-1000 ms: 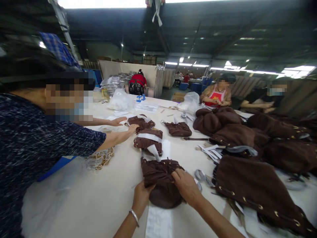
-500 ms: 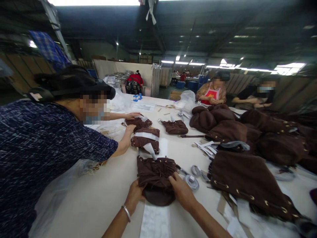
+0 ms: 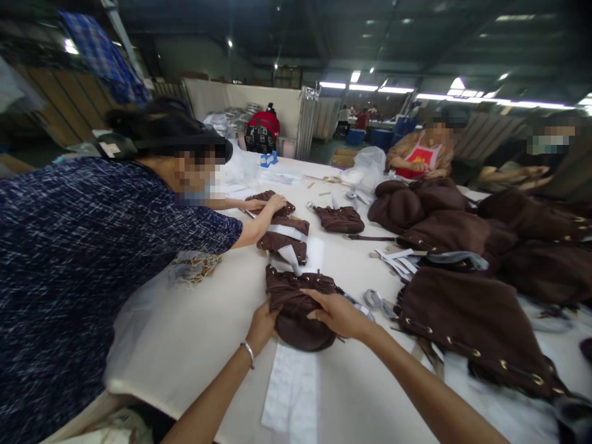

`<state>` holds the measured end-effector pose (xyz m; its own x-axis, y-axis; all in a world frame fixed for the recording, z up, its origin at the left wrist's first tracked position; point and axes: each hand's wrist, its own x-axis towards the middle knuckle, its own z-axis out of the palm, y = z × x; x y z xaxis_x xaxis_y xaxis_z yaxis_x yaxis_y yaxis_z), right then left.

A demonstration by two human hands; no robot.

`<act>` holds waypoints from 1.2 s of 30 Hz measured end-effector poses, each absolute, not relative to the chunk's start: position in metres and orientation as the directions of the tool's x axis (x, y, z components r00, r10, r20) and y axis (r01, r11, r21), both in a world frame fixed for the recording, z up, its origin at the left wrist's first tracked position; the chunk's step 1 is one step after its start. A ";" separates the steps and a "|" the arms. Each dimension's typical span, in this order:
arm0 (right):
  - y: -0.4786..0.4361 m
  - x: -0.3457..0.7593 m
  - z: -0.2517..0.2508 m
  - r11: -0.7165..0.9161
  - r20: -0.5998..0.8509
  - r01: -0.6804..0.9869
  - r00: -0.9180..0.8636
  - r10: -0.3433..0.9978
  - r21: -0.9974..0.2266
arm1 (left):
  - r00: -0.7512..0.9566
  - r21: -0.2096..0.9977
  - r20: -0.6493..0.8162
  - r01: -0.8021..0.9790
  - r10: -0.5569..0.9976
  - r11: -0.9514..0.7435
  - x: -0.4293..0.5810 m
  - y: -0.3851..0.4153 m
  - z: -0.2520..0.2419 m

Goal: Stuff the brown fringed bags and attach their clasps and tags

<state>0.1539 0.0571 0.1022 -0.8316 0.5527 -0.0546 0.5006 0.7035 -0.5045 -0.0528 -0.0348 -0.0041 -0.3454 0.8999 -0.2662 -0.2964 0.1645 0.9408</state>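
A small brown bag with fringe and eyelets lies on the pale table between my hands. My left hand grips its left edge, the fingertips partly hidden under it. Across the bag's top right lies my right hand, thumb and fingers apart on the fringe. A white paper strip runs out from below the bag toward me. Just beyond is another brown bag with a white band around it.
At the left a person leans over the table, both hands on a further brown bag. Large brown bags are heaped at the right, beside grey strap rolls and paper strips. Two people are at the far right.
My right hand has moved from the bag's right edge onto its top, its fingers now spread over the fringe. The person's near hand has shifted onto the farther bag. The view has tilted down.
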 end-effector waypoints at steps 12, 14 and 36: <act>0.048 0.146 0.070 0.770 0.171 0.596 -0.754 0.634 -0.229 | -0.244 0.772 -0.458 -0.586 0.855 0.247 -0.014 -0.061 0.017; 0.051 0.149 0.068 0.767 0.183 0.609 -0.746 0.641 -0.204 | -0.244 0.769 -0.475 -0.583 0.846 0.264 -0.014 -0.061 0.024; 0.013 0.150 0.024 0.895 0.303 0.439 -0.866 0.399 0.075 | -0.342 0.708 -0.595 -0.652 0.727 0.272 -0.014 -0.072 -0.004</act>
